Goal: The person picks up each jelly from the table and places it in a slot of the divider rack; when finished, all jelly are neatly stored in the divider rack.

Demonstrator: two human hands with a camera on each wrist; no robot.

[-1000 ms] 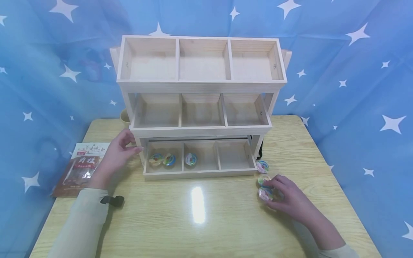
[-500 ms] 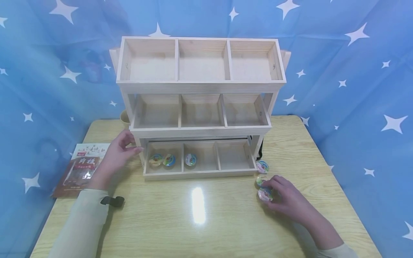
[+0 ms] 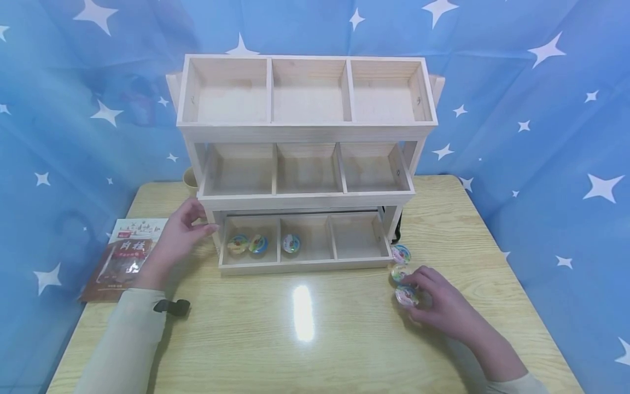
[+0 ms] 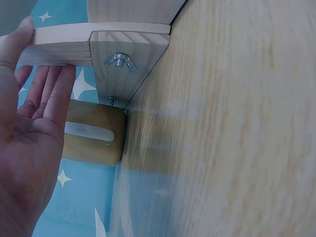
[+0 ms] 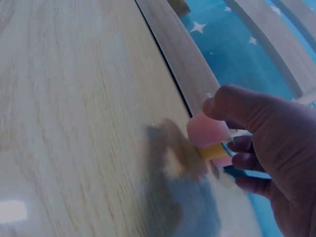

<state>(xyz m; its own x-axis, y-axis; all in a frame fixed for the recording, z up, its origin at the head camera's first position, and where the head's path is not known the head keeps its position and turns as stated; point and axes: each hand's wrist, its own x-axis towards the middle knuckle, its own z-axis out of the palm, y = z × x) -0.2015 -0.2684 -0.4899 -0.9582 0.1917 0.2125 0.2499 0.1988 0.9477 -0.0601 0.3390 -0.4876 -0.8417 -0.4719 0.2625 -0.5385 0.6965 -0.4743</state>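
My left hand (image 3: 182, 238) grips the left side post of a three-tier wooden shelf (image 3: 307, 132). In the left wrist view its thumb lies on one face of the post (image 4: 61, 44) and its fingers on the other. Beside the shelf's right end, my right hand (image 3: 443, 306) pinches the nearest small pink jelly cup (image 5: 207, 131) between thumb and fingers. That cup stands on the table. Just past it are a yellowish jelly cup (image 3: 400, 272), near my fingertips, and another pink one (image 3: 401, 254) by the shelf's corner. Palm and fingers partly cover the nearest cup.
Two yellow jelly cups (image 3: 238, 244) sit in the bottom tier's left compartment. One paler cup (image 3: 291, 243) lies in its middle compartment. A brown printed packet (image 3: 118, 262) rests at the left, and a tan cup (image 4: 94, 148) stands behind the shelf's left side.
The yellowish cup has shifted slightly away from the nearest pink one, so a small gap shows between them. Both hands stay almost where they were.
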